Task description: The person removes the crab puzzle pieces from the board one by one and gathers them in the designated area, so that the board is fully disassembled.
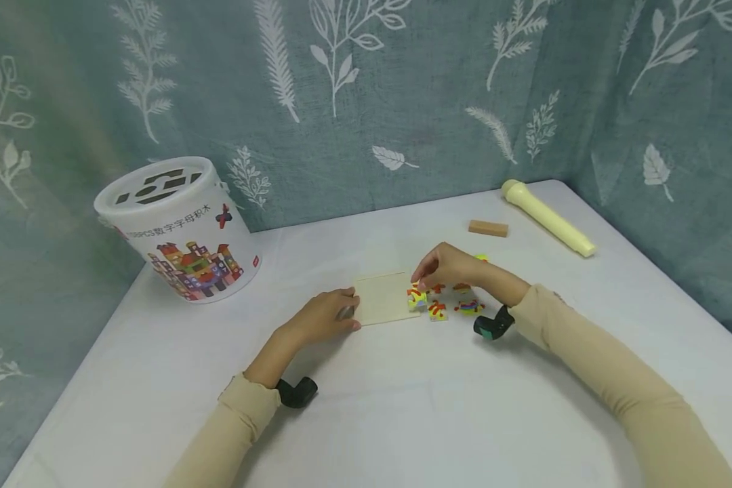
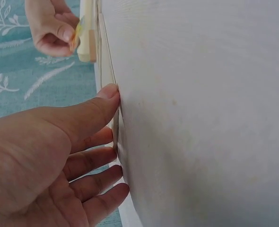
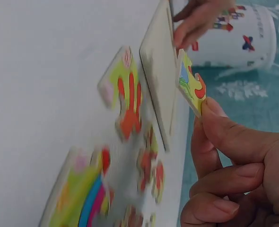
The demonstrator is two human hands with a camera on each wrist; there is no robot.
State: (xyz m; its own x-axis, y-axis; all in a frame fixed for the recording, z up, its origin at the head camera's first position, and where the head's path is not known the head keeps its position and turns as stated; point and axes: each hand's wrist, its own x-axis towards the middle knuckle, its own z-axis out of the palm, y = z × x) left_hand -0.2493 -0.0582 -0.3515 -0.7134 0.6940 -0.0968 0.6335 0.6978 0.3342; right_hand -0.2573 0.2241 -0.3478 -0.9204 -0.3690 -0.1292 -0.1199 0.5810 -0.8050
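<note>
In the head view a pale wooden puzzle tray (image 1: 383,299) with a thin raised rim lies flat on the table. My left hand (image 1: 320,315) holds it at its left edge, thumb by the near corner and fingers farther back. Above its right edge, my right hand (image 1: 448,264) pinches a yellow puzzle piece (image 3: 190,85) with red and blue markings between thumb and fingertips; the right wrist view shows this piece tilted. Several loose painted pieces lie right of the tray, including one with red stripes (image 3: 129,101) and one with a rainbow band (image 3: 78,189). The right forearm partly hides some.
A white bucket (image 1: 183,234) with a slotted lid stands at the back left. A brown wooden block (image 1: 488,228) and a pale yellow microphone-shaped stick (image 1: 549,218) lie at the back right. Patterned green cloth (image 1: 366,176) hangs behind the white table (image 1: 372,420).
</note>
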